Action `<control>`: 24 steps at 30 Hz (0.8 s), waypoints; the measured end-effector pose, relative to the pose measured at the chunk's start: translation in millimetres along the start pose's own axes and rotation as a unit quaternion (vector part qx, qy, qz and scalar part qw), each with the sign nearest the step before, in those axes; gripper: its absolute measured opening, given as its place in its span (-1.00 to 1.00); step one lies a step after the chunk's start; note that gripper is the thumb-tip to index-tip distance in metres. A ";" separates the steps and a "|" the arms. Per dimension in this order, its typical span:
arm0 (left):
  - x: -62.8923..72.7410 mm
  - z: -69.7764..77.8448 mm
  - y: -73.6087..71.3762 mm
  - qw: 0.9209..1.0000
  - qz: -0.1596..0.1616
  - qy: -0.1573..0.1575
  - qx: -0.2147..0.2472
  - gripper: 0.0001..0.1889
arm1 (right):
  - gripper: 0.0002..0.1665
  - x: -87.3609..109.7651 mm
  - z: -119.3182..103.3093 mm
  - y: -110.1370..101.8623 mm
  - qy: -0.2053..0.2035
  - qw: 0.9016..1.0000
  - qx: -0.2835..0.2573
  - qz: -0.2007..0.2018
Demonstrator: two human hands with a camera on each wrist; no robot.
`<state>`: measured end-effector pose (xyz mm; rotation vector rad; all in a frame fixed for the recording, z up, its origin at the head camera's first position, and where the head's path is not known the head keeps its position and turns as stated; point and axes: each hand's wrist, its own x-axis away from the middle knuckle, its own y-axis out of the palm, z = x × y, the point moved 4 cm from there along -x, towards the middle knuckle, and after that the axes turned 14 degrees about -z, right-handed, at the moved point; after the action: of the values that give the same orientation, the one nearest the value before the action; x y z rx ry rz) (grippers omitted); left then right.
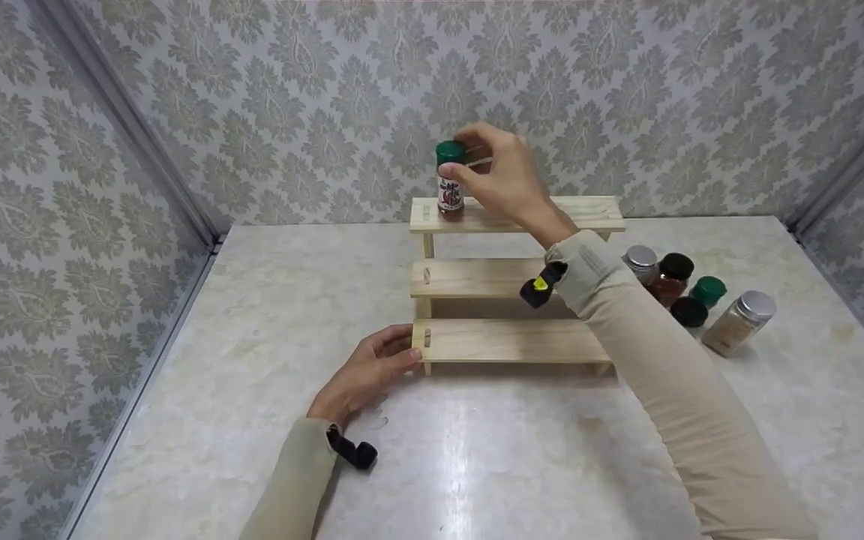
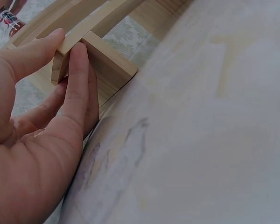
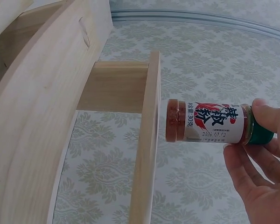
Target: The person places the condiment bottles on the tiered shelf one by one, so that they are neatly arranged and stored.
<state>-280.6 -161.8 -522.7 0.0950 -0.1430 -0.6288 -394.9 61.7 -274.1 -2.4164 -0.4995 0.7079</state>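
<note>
Pinches green-capped bottle (image 1: 451, 196) in right hand (image 1: 503, 176), with thumb on one side near the cap and bent fingers on the other, spread about as wide as the bottle. Holds bottle upright over left end of top board (image 1: 597, 211) of wooden three-step rack (image 1: 507, 341), with slim gap between base and board in right wrist view. Shows red contents and, on label (image 3: 214, 122), Chinese characters with red artwork. Grips rack in left hand (image 1: 368, 367) at left end of lowest board, nearly closed on the wood, with thumb at upper edge and fingers bent against and below the end. Wears beige sleeves (image 1: 672, 390) and black wrist mounts (image 1: 535, 292). Hides part of middle board (image 1: 484, 279) behind right arm. Note, to right of rack on pale marbled table (image 1: 312, 285), grouped close together: silver-capped jar (image 1: 640, 259) partly behind right sleeve, black-capped jar (image 1: 673, 271) with reddish contents, second green-capped container (image 1: 708, 291), second black-capped jar (image 1: 688, 312), and, at outer side, clear jar (image 1: 736, 328) with silver cap and tan contents. Note patterned wallpaper (image 1: 357, 97) behind table and along both sides.
</note>
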 end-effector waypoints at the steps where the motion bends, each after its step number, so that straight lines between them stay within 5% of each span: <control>1: -0.7 0.2 0.8 1.000 -0.003 0.001 0.002 -0.31 | -0.52 -0.2 0.9 0.3 0.001 1.000 -0.002 0.000; 14: -2.5 -1.6 4.3 1.000 -0.007 0.000 -0.002 -0.29 | -0.48 3.7 5.0 0.6 0.018 1.000 -0.007 -0.003; 24: 0.9 0.8 -1.7 1.000 -0.005 0.000 -0.006 -0.31 | -0.45 27.6 -12.9 -23.4 -0.006 0.999 0.031 0.007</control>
<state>-281.0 -163.7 -522.0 0.0850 -0.1384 -0.6390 -369.9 87.9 -261.0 -2.3605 -0.4595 0.7341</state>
